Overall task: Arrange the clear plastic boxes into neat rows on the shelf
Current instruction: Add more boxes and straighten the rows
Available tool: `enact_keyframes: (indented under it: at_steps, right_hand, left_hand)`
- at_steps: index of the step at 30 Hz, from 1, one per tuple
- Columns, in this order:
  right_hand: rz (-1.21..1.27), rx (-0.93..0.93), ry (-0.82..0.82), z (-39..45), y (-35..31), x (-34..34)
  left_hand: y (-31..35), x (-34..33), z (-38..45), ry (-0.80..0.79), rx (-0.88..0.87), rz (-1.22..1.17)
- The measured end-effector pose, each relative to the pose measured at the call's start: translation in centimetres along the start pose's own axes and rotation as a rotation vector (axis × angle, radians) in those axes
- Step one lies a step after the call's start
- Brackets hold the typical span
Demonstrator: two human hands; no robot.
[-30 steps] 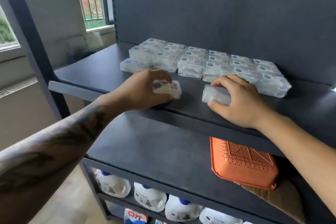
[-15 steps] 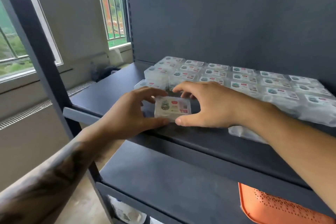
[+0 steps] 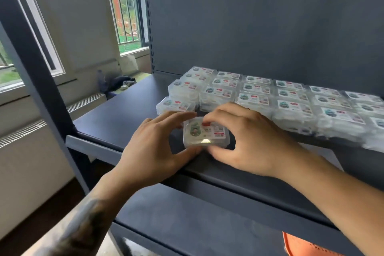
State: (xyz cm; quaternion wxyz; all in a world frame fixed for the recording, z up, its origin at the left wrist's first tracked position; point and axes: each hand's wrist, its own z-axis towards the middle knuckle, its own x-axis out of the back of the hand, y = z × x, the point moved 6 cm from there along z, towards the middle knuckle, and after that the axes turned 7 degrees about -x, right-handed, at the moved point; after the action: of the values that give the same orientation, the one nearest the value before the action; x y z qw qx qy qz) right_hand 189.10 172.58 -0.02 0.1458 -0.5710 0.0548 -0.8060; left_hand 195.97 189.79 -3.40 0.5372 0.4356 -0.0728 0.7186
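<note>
Seen from my head camera, both forearms reach in over the shelf (image 3: 128, 110) edge. My left hand (image 3: 153, 149) has its thumb curled under the near side of a clear plastic box (image 3: 205, 133) and its fingers at the far left corner; my right hand (image 3: 247, 141) pinches the same box, fingertips on the top edge, thumb below. The box sits between my hands near the shelf's front, just before the rows of boxes (image 3: 270, 95). Half a second ago the grip looked the same; the box now lies slightly closer to the rows.
</note>
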Motion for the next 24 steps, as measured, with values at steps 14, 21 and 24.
enact_keyframes:
  at_steps: [14, 21, 24]
  right_hand:
    - [-0.313, -0.201, -0.039, 1.6, 0.3, -0.7]
    - [-0.318, -0.157, -0.058, 0.7, 0.2, -0.8]
    - [-0.338, -0.191, -0.092, 1.1, 0.5, -0.9]
  left_hand:
    - [-1.2, 1.9, -1.4, -0.118, 0.02, 0.346]
    - [-2.5, 1.4, -2.7, -0.168, 0.039, 0.422]
    - [-2.4, 1.3, -2.8, -0.154, 0.042, 0.425]
